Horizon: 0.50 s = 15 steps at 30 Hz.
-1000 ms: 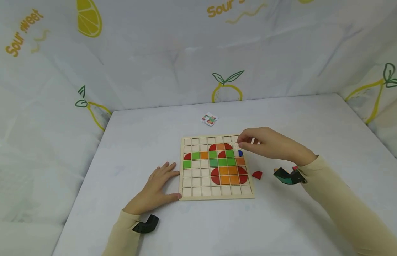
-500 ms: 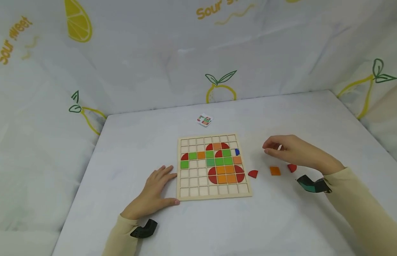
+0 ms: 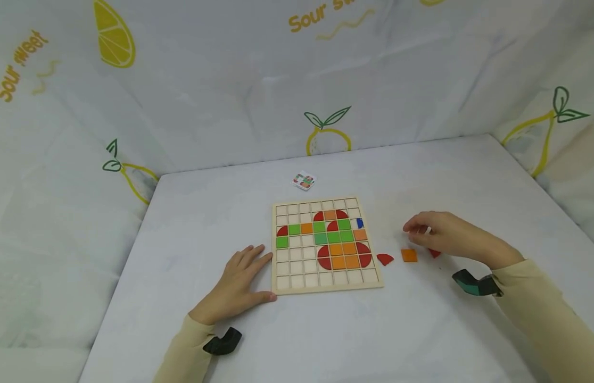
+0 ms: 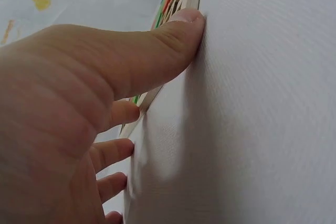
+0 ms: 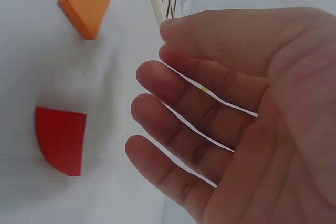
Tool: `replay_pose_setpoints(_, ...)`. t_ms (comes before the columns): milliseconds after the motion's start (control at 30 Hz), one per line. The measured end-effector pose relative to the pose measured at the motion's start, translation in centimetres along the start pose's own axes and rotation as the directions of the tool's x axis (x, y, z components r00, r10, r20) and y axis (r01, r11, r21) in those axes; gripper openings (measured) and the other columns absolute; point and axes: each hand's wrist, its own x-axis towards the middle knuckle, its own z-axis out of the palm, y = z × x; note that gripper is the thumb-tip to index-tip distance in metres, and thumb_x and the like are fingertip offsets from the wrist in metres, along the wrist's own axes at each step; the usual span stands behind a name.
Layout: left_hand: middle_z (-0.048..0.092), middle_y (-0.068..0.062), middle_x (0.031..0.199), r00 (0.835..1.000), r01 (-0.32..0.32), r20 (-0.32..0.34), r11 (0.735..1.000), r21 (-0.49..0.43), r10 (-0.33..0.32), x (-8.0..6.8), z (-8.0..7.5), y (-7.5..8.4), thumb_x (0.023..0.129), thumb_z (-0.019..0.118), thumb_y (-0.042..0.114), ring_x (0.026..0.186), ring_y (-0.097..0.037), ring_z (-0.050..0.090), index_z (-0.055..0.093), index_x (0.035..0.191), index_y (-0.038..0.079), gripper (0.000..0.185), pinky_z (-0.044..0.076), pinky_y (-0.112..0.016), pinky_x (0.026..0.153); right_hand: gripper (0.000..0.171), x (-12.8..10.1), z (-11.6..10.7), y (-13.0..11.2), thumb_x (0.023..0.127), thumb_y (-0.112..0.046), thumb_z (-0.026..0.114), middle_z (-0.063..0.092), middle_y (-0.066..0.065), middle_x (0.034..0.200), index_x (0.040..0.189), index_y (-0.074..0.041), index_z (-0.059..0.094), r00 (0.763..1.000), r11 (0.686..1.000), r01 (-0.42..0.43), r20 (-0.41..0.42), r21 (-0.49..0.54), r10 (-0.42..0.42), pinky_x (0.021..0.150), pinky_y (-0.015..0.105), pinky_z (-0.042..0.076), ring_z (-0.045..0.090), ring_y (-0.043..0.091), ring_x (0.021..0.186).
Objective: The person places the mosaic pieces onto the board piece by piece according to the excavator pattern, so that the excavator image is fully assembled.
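R hand: our right hand (image 3: 445,236) hovers w/ fingers loosely spread, holding nothing, at 3 o'clock of the board (image 3: 327,246).
L hand: left hand (image 3: 239,279) lies flat, thumb pressing the board's 8 o'clock corner.
Progress: we judge approx half the cells filled; bottom rows and left side bare.
Loose pcs: orange square (image 3: 409,255), red quarter-round (image 3: 385,259), another red piece (image 5: 60,139) by our fingers.
Materials: pale wood grid, painted flat tiles, matte cloth table (image 3: 421,330).
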Motion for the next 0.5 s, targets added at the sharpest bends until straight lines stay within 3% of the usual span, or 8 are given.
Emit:
replay_pose_setpoints(100, 0.029, -0.011, 0.167, 1.000, 0.006, -0.015, 1.000, -0.003, -0.006, 0.3, 0.4, 0.1, 0.082, 0.082, 0.047, 0.157, -0.037, 0.017, 0.042, 0.155, 0.013, 0.090, 0.011, -0.062, 0.126, 0.031, 0.1, 0.2, 0.0, 0.097, -0.019, 0.068, 0.067, 0.002, 0.103, 0.122, -0.003, 0.068, 1.000, 1.000, 0.000, 0.018, -0.010, 0.000, 0.066, 0.023, 0.054, 0.058, 0.014, 0.080)
replay_pose_setpoints(267, 0.029, -0.011, 0.167, 0.998, 0.024, -0.057, 1.000, 0.001, -0.024, 0.2, 1.2, 0.3, 0.083, 0.080, 0.048, 0.157, -0.037, 0.016, 0.045, 0.154, 0.014, 0.086, 0.009, -0.061, 0.127, 0.028, 0.0, 0.9, 0.0, 0.092, -0.019, 0.072, 0.069, 0.002, 0.110, 0.118, -0.006, 0.072, 0.999, 0.991, 0.036, 0.013, -0.131, -0.035, 0.077, 0.029, 0.055, 0.056, 0.017, 0.096)
replay_pose_setpoints(500, 0.026, -0.010, 0.169, 0.997, 0.027, -0.072, 0.999, -0.021, -0.029, -0.2, 1.6, 0.4, 0.086, 0.077, 0.049, 0.159, -0.034, 0.011, 0.045, 0.154, 0.017, 0.081, 0.005, -0.058, 0.128, 0.031, -1.0, 2.5, -0.2, 0.085, -0.024, 0.082, 0.068, -0.005, 0.105, 0.113, -0.012, 0.074, 0.998, 0.970, 0.059, 0.005, -0.237, -0.060, 0.076, 0.027, 0.055, 0.054, 0.014, 0.092)
